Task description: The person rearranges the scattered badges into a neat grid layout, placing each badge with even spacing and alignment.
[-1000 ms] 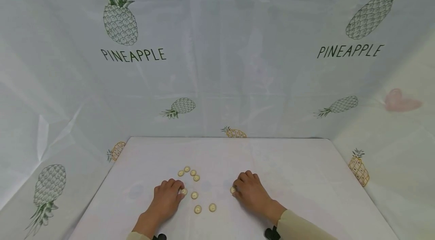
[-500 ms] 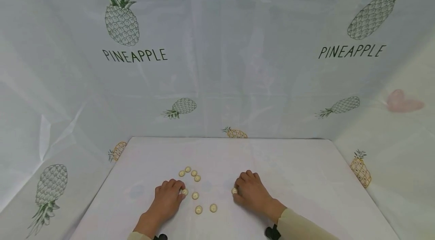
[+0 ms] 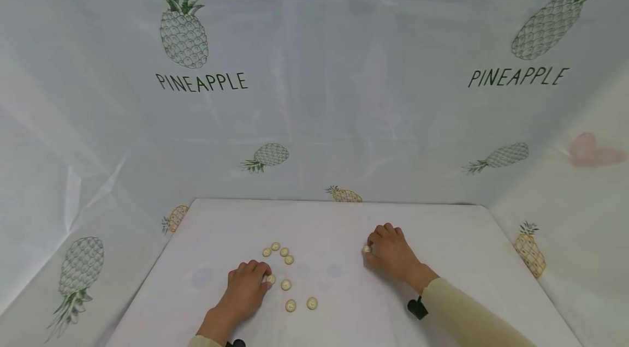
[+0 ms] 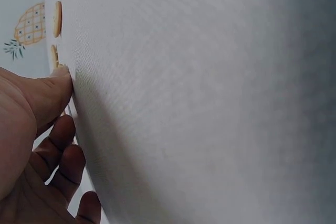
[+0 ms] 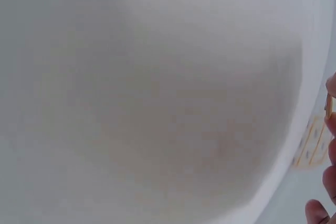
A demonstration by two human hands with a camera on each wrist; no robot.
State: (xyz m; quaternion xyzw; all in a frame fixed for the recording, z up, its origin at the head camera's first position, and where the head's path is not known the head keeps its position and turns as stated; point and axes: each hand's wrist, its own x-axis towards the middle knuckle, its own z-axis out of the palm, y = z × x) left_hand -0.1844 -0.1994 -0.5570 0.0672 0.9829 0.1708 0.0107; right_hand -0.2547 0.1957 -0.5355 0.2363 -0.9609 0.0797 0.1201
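Note:
My left hand rests low on the white tabletop, thumb and index finger pinching a small round pale wooden button. In the left wrist view the left hand's thumb reaches the surface and its other fingers are bent. My right hand, farther back on the right, pinches another button. The right wrist view catches that button edge-on between thumb and fingertip at the right border. Close to the left hand lies a loose button. Two more, a button and a button, lie nearer the front.
Several buttons form a small arc behind the left hand. The white tabletop ends at a back edge against a pale curtain printed with pineapples. More of the same cloth hangs at both sides.
My right hand has moved right and away from the person, carrying its button. The left hand keeps its hold at the same spot among the buttons. The head view has shifted slightly.

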